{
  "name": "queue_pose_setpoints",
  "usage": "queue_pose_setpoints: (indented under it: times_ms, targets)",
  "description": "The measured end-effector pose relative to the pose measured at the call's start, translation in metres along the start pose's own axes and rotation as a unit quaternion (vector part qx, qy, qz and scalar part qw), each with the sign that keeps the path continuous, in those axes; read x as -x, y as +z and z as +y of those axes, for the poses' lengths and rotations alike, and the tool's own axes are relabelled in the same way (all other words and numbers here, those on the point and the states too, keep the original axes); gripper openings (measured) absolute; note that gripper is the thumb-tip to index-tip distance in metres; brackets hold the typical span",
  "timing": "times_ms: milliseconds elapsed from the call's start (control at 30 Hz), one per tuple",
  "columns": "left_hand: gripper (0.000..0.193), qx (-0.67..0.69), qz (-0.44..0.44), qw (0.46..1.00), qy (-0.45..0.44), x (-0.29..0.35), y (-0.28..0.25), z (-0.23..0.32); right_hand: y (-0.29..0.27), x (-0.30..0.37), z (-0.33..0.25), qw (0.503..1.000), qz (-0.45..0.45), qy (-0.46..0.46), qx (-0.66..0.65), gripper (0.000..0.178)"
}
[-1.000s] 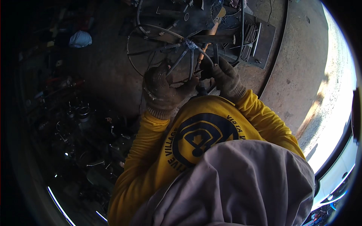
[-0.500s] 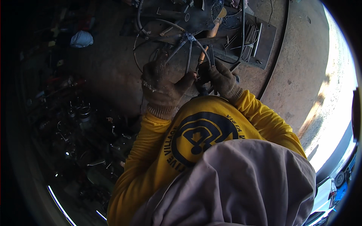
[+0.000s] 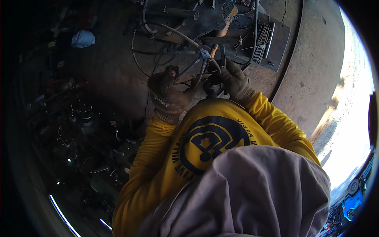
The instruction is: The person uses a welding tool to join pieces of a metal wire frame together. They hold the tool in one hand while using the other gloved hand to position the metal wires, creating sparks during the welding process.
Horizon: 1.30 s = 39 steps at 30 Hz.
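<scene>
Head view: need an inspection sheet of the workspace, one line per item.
Surface: brownish stained floor; dark flat plate, upper right.
Job's things: metal frame, bars meeting at a rough joint.
Clutter: thin rods on the plate; pale bundle, upper left; jumbled metal parts, lower left.
Hands: both gloved; left hand at the frame, grip unclear; right hand closed on a bar.
Cables: thin dark line, possibly wire.
Surroundings: sunlit ground, right; blue vehicle, lower right.

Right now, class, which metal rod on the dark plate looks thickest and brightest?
The shiny rod, lying rightmost on the plate; it is thicker and paler than the thin rods bunched to its left.
</scene>
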<state>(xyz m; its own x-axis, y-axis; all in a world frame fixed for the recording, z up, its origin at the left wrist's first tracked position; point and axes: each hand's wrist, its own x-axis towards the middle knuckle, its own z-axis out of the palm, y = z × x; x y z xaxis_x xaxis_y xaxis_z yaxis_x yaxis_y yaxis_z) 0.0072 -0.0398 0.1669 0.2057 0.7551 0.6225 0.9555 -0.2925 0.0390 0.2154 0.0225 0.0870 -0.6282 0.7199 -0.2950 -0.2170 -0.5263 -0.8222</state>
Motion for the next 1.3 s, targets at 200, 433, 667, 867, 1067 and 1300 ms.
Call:
queue_pose_setpoints:
  times_ms: [200,433,667,867,1067,1300]
  targets:
    - [0.1,-0.012,0.009,1.0,-0.023,0.004,-0.001,-0.003,0.003,-0.004,0.013,0.999,-0.003,-0.036,-0.03,0.035]
    - [0.099,0.042,0.009,0.997,-0.061,0.008,0.01,-0.01,0.003,-0.001,-0.004,0.996,0.048,0.028,0.068,0.034]
    - [0.094,-0.015,-0.131,0.975,-0.177,0.054,0.048,-0.031,-0.015,-0.01,0.006,0.938,0.163,-0.037,0.304,0.032]
    - [0.094,0.012,-0.214,0.942,-0.258,0.076,0.071,-0.04,-0.017,-0.019,-0.006,0.908,0.133,-0.075,0.389,0.03]
    - [0.089,-0.013,-0.179,0.942,-0.283,0.081,0.085,-0.036,-0.003,-0.032,-0.03,0.881,0.107,-0.069,0.456,0.03]
    - [0.093,-0.023,-0.151,0.952,-0.267,0.084,0.093,-0.027,0.002,-0.034,-0.042,0.83,0.045,-0.063,0.552,0.025]
